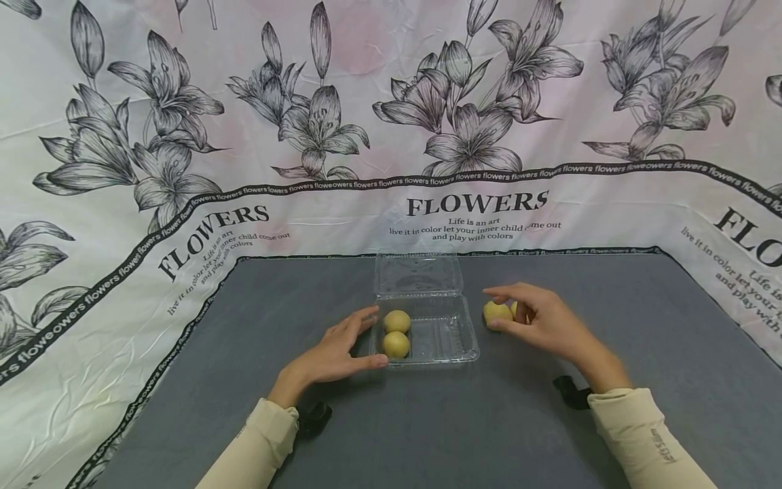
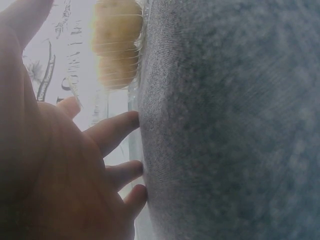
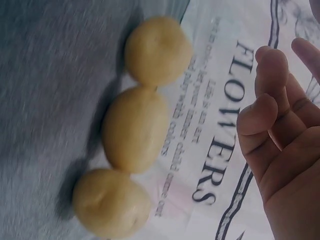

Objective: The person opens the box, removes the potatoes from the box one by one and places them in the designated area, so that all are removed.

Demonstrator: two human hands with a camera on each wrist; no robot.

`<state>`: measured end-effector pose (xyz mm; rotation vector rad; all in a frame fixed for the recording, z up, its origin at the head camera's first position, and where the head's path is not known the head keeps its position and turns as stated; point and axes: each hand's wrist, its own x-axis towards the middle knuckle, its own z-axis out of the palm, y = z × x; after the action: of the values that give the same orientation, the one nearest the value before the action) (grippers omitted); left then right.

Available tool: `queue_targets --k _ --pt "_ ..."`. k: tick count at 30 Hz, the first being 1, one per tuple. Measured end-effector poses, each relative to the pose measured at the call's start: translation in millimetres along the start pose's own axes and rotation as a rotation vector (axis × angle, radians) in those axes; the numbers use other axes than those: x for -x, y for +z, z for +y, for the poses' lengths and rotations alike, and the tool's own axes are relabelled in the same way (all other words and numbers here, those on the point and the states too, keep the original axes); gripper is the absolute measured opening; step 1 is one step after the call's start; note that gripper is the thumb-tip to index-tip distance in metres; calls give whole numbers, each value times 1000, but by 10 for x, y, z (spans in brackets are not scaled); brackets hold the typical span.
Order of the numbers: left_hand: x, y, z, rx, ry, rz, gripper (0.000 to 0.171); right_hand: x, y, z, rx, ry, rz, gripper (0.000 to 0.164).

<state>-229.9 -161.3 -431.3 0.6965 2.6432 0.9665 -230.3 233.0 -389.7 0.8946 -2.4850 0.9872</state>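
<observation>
A clear plastic clamshell box (image 1: pixel 451 334) lies open on the table, its lid (image 1: pixel 418 277) folded back. Two small potatoes, a far potato (image 1: pixel 397 321) and a near potato (image 1: pixel 396 345), rest against each other along the box's left side. My left hand (image 1: pixel 339 346) spreads thumb and fingers at that side, fingertips right at the wall. To the right of the box, my right hand (image 1: pixel 540 319) hovers with loosely bent fingers and nothing between them. Beside it sit three potatoes in a row, the middle potato (image 3: pixel 135 130) among them; in the head view the hand partly hides them.
A grey cloth (image 1: pixel 476 428) covers the table. Behind it hangs a white sheet (image 1: pixel 342 224) printed with flowers and lettering. Dark wrist devices, a left one (image 1: pixel 314 420) and a right one (image 1: pixel 572 394), show below the cuffs.
</observation>
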Motion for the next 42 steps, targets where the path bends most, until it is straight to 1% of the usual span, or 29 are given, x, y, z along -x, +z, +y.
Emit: queue_targets --k 6,10,14,26,34,38,42 --pt "8 0 1 -4 -5 -1 96 -66 144 -87 -45 -89 -20 47" --pt "15 -1 1 -4 -3 -2 97 -88 230 -135 -42 -104 -53 47" --pt "13 -3 -1 -1 2 -2 96 -108 302 -184 -33 -74 -94 48" --pt "4 -3 -7 -6 0 -6 94 -189 487 -324 -37 -79 -111 47" --pt "3 0 -8 -21 -7 -5 94 -202 624 -409 -106 -52 -159 47" --pt "7 -2 -8 -17 -7 -7 94 -214 695 -438 -116 -52 -176 45" --pt "12 -4 -8 -11 -9 -10 94 -230 762 -460 -131 -34 -210 45"
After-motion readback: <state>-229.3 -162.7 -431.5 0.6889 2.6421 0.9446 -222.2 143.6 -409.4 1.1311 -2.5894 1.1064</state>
